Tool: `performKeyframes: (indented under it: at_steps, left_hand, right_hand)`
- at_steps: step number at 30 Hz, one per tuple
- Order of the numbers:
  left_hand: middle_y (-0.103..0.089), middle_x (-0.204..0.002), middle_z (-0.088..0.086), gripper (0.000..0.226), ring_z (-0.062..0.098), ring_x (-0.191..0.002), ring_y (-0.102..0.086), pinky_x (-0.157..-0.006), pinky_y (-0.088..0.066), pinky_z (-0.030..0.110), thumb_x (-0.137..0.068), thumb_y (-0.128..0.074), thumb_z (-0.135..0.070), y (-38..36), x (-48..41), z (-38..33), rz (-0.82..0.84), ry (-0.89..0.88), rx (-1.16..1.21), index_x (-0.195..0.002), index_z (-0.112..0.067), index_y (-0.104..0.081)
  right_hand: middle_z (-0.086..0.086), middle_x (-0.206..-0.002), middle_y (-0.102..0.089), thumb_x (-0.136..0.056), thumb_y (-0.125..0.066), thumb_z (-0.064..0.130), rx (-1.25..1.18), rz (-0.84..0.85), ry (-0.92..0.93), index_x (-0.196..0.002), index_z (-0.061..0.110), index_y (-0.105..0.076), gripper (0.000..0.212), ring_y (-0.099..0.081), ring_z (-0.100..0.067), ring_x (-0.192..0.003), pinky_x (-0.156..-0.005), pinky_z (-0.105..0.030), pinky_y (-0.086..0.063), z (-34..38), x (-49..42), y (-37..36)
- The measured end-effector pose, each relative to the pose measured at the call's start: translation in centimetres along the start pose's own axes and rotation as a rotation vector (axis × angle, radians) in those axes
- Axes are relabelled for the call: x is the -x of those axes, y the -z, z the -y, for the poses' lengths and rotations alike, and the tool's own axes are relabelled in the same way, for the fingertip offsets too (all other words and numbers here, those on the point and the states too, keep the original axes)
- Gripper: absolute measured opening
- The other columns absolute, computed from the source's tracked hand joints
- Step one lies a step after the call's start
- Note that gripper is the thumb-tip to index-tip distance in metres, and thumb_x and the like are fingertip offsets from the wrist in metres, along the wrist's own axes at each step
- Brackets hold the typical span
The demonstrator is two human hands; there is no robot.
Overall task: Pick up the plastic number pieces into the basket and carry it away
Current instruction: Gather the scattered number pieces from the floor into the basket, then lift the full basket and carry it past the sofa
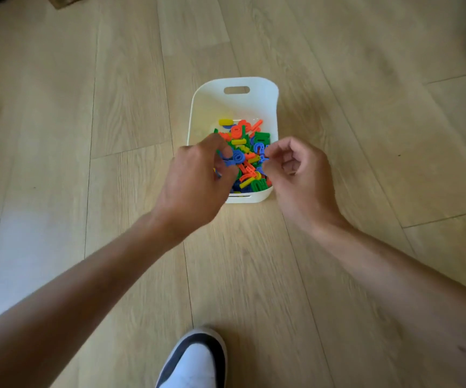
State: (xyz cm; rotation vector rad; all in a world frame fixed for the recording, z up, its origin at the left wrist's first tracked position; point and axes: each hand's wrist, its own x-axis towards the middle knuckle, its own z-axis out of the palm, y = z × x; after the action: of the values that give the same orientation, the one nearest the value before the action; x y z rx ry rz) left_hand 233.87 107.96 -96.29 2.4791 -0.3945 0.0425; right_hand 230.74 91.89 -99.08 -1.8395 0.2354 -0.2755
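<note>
A white plastic basket (272, 107) with rounded corners and a slot handle in its far wall stands on the pale wooden floor (86, 135). Inside it lies a loose heap of number pieces (244, 133), chunky plastic in orange, green, blue and yellow, piled over one another towards the basket's near end. The left hand (195, 177) hangs over the basket's near left corner, its fingers (220, 144) curled round a few blue pieces (236, 158). The right hand (300, 172) is over the basket's near right corner, fingers (279, 148) bent with thumb and forefinger close together beside a blue piece; whether they grasp it cannot be told. A white and dark shoe (195, 359) stands nearer than the basket.
</note>
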Motion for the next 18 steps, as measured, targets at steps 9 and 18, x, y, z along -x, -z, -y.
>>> performKeyframes:
  at_steps: [9,18]
  left_hand:
    - [-0.063,-0.121,0.012,0.032,0.033,-0.112,-0.059,-0.095,-0.047,0.043,-0.088,-0.05,-0.013,-1.9,-11.4,3.7,0.026,-0.183,-0.222,-0.117,-0.011,-0.064]
    - [-0.038,-0.154,0.011,0.062,0.035,-0.14,-0.036,-0.112,-0.029,0.05,-0.099,-0.046,-0.038,-3.5,-17.8,3.6,0.325,-0.083,-0.556,-0.153,-0.017,-0.025]
  right_hand:
    - [0.003,-0.081,-0.069,-0.081,-0.065,0.02,-0.066,0.201,-0.318,-0.082,0.023,-0.062,0.004,-0.069,-0.016,-0.075,-0.073,-0.041,-0.059,1.3,6.3,-1.4]
    - [0.0,-0.115,-0.067,-0.062,-0.073,0.048,-0.37,0.226,-0.648,-0.111,0.029,-0.062,0.054,-0.066,-0.013,-0.107,-0.101,-0.042,-0.051,1.7,4.6,-1.6]
